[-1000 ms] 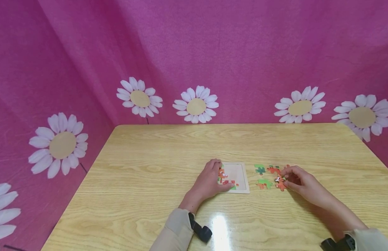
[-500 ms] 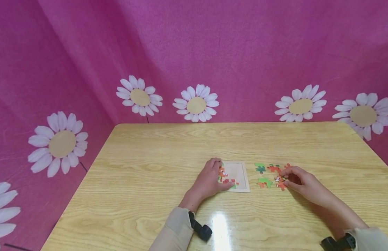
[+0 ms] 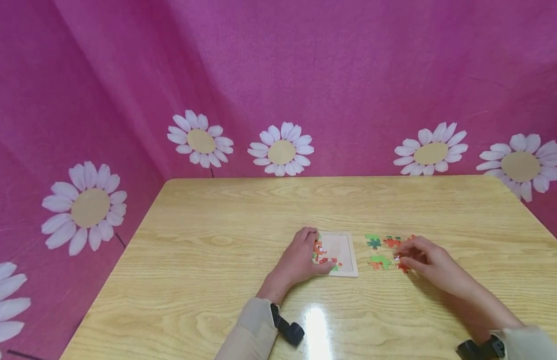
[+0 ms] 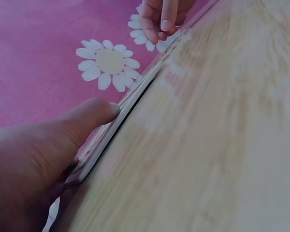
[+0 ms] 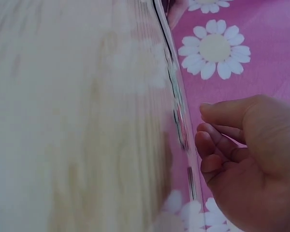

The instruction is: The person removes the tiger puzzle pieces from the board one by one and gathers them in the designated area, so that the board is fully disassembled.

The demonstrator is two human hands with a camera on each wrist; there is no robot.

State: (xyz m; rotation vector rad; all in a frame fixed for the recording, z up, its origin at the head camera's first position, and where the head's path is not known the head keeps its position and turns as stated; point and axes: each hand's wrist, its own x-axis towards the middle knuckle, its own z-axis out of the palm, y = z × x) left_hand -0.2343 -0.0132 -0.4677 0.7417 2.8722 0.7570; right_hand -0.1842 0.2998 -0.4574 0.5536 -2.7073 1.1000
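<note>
In the head view a square wooden jigsaw board (image 3: 354,260) lies on the table. Fox-coloured orange, red and green pieces fill its left and lower parts. My left hand (image 3: 298,257) holds the board from its left side, thumb (image 4: 104,112) along the near edge and fingers reaching the far side. To the right, my right hand (image 3: 429,260) hovers over an orange jigsaw piece (image 3: 403,268), partly covering it. The right wrist view shows this hand's fingers (image 5: 227,113) loosely bent, with no piece visible between them.
Left of the right hand lie a green jigsaw piece (image 3: 373,241), a green-and-orange piece (image 3: 380,262) and an orange piece (image 3: 392,242). Another orange piece (image 3: 412,237) shows past the fingers. A pink curtain (image 3: 278,75) with daisies stands behind the wooden table (image 3: 192,250).
My right hand has shifted slightly left, so its fingers now cover more of the orange piece below. My left hand and the board stay in place.
</note>
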